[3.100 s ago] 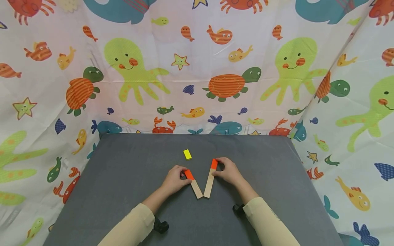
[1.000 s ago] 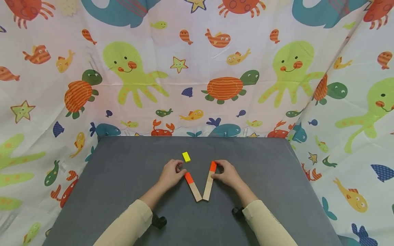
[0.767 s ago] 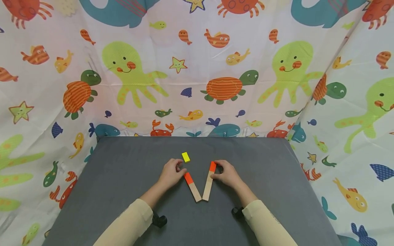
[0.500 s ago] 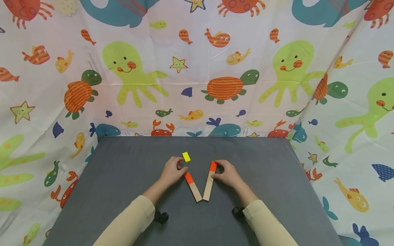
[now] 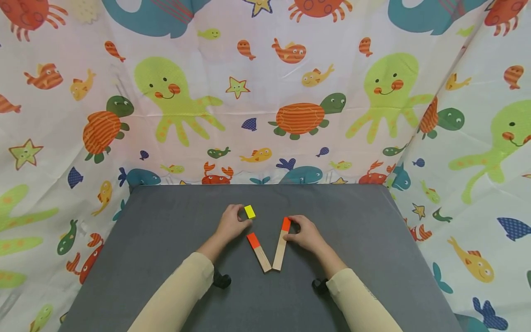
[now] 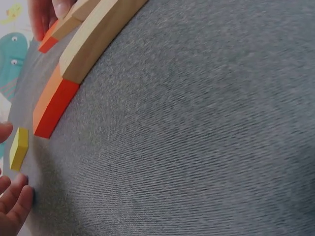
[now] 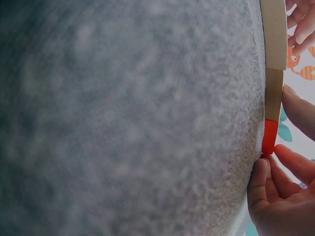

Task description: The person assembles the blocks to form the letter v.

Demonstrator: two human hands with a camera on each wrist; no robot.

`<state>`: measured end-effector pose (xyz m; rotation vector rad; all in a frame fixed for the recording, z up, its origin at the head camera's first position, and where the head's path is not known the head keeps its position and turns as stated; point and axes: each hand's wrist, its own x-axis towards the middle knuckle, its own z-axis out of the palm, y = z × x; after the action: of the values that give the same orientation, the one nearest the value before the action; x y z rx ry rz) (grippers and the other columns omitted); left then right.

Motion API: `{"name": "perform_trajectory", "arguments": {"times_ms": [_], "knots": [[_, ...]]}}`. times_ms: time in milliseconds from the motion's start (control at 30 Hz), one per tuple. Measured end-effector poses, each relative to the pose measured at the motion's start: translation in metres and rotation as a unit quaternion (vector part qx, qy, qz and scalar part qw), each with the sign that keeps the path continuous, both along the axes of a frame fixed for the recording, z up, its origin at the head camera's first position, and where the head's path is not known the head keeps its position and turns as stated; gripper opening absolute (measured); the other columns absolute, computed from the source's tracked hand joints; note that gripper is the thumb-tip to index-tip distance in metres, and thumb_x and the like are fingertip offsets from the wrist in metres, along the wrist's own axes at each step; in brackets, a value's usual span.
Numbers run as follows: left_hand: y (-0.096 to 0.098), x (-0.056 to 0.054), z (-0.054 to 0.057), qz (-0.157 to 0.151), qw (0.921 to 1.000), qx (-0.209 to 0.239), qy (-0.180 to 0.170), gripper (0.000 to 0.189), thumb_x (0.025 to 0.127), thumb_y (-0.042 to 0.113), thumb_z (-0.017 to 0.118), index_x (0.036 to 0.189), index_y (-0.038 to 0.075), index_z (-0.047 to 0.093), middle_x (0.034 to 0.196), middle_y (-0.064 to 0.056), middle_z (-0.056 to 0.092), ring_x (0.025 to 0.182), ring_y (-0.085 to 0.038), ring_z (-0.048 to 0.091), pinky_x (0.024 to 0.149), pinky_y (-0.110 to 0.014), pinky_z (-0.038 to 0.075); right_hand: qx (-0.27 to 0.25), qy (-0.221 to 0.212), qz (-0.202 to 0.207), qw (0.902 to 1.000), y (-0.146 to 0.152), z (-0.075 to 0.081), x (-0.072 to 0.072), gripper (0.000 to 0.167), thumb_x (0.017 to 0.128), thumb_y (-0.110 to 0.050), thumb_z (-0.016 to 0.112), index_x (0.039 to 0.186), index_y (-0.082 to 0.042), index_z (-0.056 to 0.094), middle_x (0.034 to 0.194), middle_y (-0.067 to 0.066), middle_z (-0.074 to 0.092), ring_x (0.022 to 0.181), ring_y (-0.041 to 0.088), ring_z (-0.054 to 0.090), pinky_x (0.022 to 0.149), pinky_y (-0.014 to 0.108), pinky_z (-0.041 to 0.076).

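In the head view, two orange blocks, left (image 5: 253,240) and right (image 5: 286,224), each butt against a plain wooden block, left (image 5: 262,259) and right (image 5: 279,251). The two rows form a V whose lower ends meet. A small yellow block (image 5: 250,212) lies beyond the left row. My left hand (image 5: 231,223) is beside it, thumb and fingers spread around it; the left wrist view shows a gap between the fingers (image 6: 18,199) and the yellow block (image 6: 18,149). My right hand (image 5: 305,233) rests at the right row, thumb along the plain block, fingertips at the orange end.
The blocks lie on a grey cloth-covered table (image 5: 174,240). Behind and beside it hangs a white curtain (image 5: 265,92) printed with sea animals. Black wrist cameras, left (image 5: 221,280) and right (image 5: 320,286), sit below the sleeves.
My left hand has left the left row's orange block and moved away from me to the yellow block. My right hand and both rows have stayed in place.
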<state>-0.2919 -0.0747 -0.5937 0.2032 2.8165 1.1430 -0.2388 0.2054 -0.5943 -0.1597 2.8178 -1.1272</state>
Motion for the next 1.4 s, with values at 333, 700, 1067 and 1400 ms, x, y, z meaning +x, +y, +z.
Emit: {"name": "perform_trajectory", "arguments": {"times_ms": [333,700,1067,1400], "knots": [[0.002,-0.01,0.002,-0.012,0.9993,-0.03,-0.018,0.068,0.085,0.029,0.082,0.142,0.006,0.055,0.141,-0.015,0.053,0.11,-0.028,0.059,0.1,-0.046,0.05,0.001,-0.001,0.002,1.0,-0.001,0.001,-0.001,0.067,0.079,-0.026,0.087,0.138,-0.007,0.06,0.139,0.013,0.058,0.13,0.032,0.054,0.109,0.051,0.042],[0.007,-0.011,0.003,-0.012,0.9985,-0.05,-0.02,0.062,0.088,0.023,0.08,0.142,0.006,0.056,0.14,-0.017,0.054,0.128,-0.034,0.053,0.109,-0.051,0.042,-0.001,0.002,0.004,1.0,0.0,0.0,-0.002,0.067,0.079,-0.027,0.087,0.138,-0.009,0.06,0.14,0.013,0.058,0.13,0.033,0.054,0.108,0.051,0.043],[0.011,-0.013,-0.002,-0.011,0.9979,-0.063,-0.015,0.056,0.089,0.024,0.079,0.14,0.009,0.059,0.138,-0.014,0.056,0.128,-0.032,0.054,0.108,-0.05,0.043,-0.001,0.0,0.001,1.0,0.001,-0.005,-0.002,0.067,0.079,-0.028,0.088,0.138,-0.009,0.061,0.14,0.013,0.058,0.128,0.031,0.055,0.104,0.048,0.047],[0.01,-0.012,0.0,0.007,0.9987,-0.041,-0.028,0.053,0.086,0.024,0.083,0.132,0.006,0.063,0.133,-0.013,0.059,0.122,-0.031,0.057,0.105,-0.048,0.045,-0.002,-0.004,0.004,1.0,0.002,-0.002,-0.001,0.067,0.079,-0.027,0.087,0.138,-0.009,0.06,0.14,0.013,0.057,0.128,0.031,0.055,0.101,0.047,0.049]]}}
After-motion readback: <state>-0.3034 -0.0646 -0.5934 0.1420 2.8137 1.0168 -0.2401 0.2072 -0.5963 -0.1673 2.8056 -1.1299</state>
